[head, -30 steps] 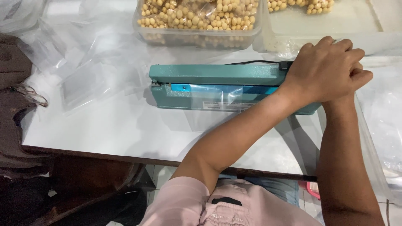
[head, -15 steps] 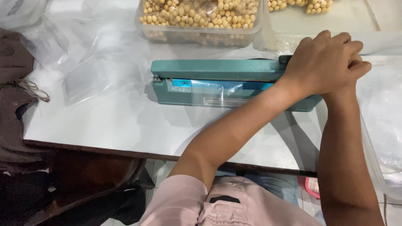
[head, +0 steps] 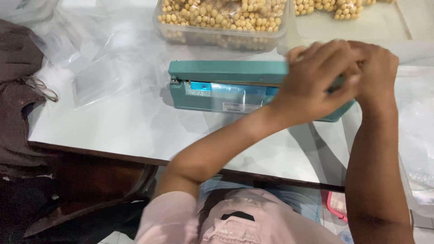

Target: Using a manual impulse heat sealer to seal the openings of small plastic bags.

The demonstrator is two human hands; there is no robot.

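A teal bag sealer lies across the white table, its pressing arm down over a blue strip. A piece of clear plastic hangs at its front. Both my hands sit on the right end of the arm. My left hand reaches across from the lower left and curls over the arm. My right hand is just to its right and touches it. Both hands are blurred. A bit of teal shows between them.
Behind the sealer stands a clear tub full of pale round beans. More beans lie on a white tray at the back right. Loose clear bags lie to the left, dark cloth at the far left, and a plastic bag at the right.
My hands lay stacked one on the other on the sealer's end. Now they sit side by side, with the left hand shifted a little to the left.
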